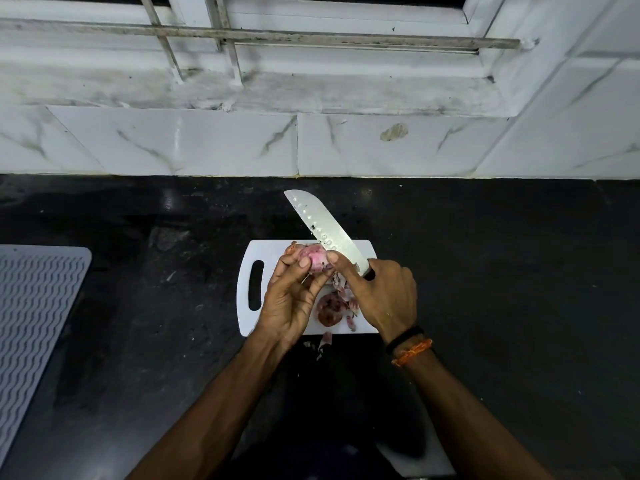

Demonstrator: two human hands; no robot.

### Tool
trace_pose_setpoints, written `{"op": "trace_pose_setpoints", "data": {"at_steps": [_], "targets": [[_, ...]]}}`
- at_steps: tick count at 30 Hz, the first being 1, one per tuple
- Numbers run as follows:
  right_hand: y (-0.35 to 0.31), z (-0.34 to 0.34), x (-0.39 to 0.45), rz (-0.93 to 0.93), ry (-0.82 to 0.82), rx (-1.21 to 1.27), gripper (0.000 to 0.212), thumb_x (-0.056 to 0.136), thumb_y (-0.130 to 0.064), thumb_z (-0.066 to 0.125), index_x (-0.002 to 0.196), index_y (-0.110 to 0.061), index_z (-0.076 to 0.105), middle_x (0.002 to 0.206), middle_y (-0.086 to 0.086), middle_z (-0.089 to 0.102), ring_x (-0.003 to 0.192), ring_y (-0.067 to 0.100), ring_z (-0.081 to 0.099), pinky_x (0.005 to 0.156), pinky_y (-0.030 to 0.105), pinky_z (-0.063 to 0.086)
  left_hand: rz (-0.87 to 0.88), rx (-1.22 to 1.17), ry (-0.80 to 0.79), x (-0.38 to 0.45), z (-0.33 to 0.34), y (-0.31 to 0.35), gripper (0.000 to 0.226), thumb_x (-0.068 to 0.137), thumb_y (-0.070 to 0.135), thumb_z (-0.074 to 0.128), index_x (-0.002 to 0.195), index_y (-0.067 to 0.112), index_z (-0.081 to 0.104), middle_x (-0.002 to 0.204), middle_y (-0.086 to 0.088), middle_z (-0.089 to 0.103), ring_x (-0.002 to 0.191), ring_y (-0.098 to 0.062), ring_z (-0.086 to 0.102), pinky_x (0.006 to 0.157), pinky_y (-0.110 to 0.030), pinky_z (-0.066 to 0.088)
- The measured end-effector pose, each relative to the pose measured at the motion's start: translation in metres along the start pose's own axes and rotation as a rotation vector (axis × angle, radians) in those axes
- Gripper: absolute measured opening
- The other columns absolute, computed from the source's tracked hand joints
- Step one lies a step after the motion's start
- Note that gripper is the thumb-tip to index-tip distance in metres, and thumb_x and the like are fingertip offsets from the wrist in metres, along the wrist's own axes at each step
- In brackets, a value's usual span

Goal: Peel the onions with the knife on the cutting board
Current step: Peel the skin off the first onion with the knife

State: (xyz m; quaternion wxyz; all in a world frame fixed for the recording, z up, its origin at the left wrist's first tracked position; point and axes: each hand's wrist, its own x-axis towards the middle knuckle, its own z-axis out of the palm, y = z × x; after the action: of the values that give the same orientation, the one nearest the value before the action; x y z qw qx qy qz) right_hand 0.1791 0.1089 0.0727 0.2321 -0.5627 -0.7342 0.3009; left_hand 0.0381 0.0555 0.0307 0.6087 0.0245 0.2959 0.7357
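Observation:
My left hand (292, 296) holds a small pink onion (317, 257) between its fingertips, raised above the white cutting board (277, 249). My right hand (384, 294) grips the handle of a broad steel knife (323, 227), whose blade points up and away to the left. The right thumb presses against the onion's right side by the blade's heel. A second, brown-skinned onion (329, 308) lies on the board below my hands, with loose peel scraps (341, 287) around it.
The board rests on a black stone counter (485, 254). A few peel bits (323, 342) lie just off its near edge. A grey ribbed mat (31, 323) lies at the far left. A white marble-tiled wall (207, 143) and window sill rise behind the counter.

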Motion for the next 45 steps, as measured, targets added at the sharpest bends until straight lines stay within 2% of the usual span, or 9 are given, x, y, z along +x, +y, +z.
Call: {"op": "trace_pose_setpoints", "data": {"at_steps": [4, 9, 13, 17, 20, 23, 27, 36, 45], "targets": [[0.004, 0.001, 0.001, 0.011, 0.014, 0.003, 0.066, 0.078, -0.075, 0.062, 0.044, -0.025, 0.035, 0.035, -0.01, 0.038, 0.038, 0.006, 0.046, 0.042, 0.017, 0.025, 0.035, 0.003, 0.039, -0.003, 0.001, -0.001, 0.042, 0.063, 0.013, 0.092, 0.097, 0.008, 0.068, 0.123, -0.016, 0.064, 0.115, -0.031, 0.066, 0.088, -0.039, 0.058], [0.008, 0.001, -0.006, -0.028, -0.027, 0.023, 0.056, 0.077, -0.074, 0.062, 0.05, -0.03, 0.041, 0.042, -0.013, 0.041, 0.041, 0.002, 0.045, 0.041, 0.013, 0.029, 0.053, 0.015, 0.165, -0.004, 0.008, -0.003, 0.021, 0.08, 0.009, 0.07, 0.1, 0.006, 0.067, 0.102, -0.009, 0.073, 0.095, -0.019, 0.072, 0.079, -0.032, 0.06], [0.014, 0.001, -0.013, -0.011, -0.024, 0.042, 0.05, 0.076, -0.075, 0.063, 0.054, -0.033, 0.048, 0.04, -0.017, 0.044, 0.043, 0.0, 0.049, 0.044, 0.01, 0.035, 0.021, -0.01, 0.221, 0.001, 0.009, 0.003, 0.037, 0.084, 0.014, 0.067, 0.117, -0.003, 0.065, 0.119, -0.019, 0.067, 0.101, -0.022, 0.071, 0.078, -0.029, 0.06], [0.022, -0.003, -0.006, 0.059, -0.01, 0.019, 0.055, 0.074, -0.08, 0.059, 0.052, -0.031, 0.048, 0.045, -0.016, 0.047, 0.045, 0.001, 0.049, 0.042, 0.014, 0.031, -0.049, -0.085, 0.192, 0.0, 0.007, 0.004, 0.056, 0.086, 0.009, 0.069, 0.136, -0.006, 0.05, 0.141, -0.027, 0.053, 0.119, -0.035, 0.064, 0.091, -0.04, 0.058], [0.027, -0.006, 0.002, 0.078, -0.003, 0.016, 0.054, 0.075, -0.076, 0.063, 0.051, -0.03, 0.048, 0.042, -0.017, 0.048, 0.043, 0.002, 0.047, 0.045, 0.013, 0.025, -0.053, -0.084, 0.106, 0.0, 0.001, 0.003, 0.092, 0.068, 0.007, 0.088, 0.145, -0.006, 0.039, 0.139, -0.024, 0.056, 0.122, -0.035, 0.062, 0.102, -0.042, 0.052], [0.03, -0.006, 0.008, 0.071, -0.046, 0.01, 0.063, 0.071, -0.085, 0.056, 0.063, -0.023, 0.063, 0.052, -0.011, 0.06, 0.048, 0.004, 0.055, 0.048, 0.021, 0.033, -0.058, -0.053, 0.063, 0.003, -0.001, 0.003, 0.105, 0.05, 0.007, 0.097, 0.141, 0.0, 0.046, 0.148, -0.023, 0.048, 0.128, -0.035, 0.057, 0.103, -0.04, 0.051], [0.029, -0.008, 0.01, 0.066, -0.093, -0.043, 0.071, 0.071, -0.086, 0.052, 0.062, -0.017, 0.061, 0.05, -0.006, 0.056, 0.046, 0.006, 0.052, 0.048, 0.025, 0.033, -0.031, 0.009, 0.037, 0.003, -0.001, 0.005, 0.102, 0.043, 0.004, 0.099, 0.134, -0.001, 0.053, 0.141, -0.021, 0.055, 0.117, -0.029, 0.065, 0.09, -0.033, 0.058], [0.02, -0.012, 0.004, -0.002, -0.046, -0.125, 0.08, 0.072, -0.094, 0.034, 0.059, -0.018, 0.054, 0.049, -0.007, 0.052, 0.045, 0.006, 0.049, 0.049, 0.025, 0.034, 0.009, 0.121, -0.041, 0.003, -0.003, 0.007, 0.089, 0.043, 0.002, 0.098, 0.124, 0.006, 0.061, 0.131, -0.025, 0.058, 0.112, -0.03, 0.065, 0.086, -0.031, 0.058], [0.019, -0.011, 0.001, -0.074, -0.046, -0.185, 0.067, 0.078, -0.085, 0.045, 0.054, -0.023, 0.045, 0.045, -0.011, 0.042, 0.04, 0.003, 0.042, 0.047, 0.021, 0.03, 0.023, 0.179, -0.058, 0.001, -0.005, 0.008, 0.078, 0.046, 0.005, 0.099, 0.118, 0.009, 0.07, 0.128, -0.025, 0.062, 0.11, -0.031, 0.066, 0.087, -0.034, 0.058]]}}
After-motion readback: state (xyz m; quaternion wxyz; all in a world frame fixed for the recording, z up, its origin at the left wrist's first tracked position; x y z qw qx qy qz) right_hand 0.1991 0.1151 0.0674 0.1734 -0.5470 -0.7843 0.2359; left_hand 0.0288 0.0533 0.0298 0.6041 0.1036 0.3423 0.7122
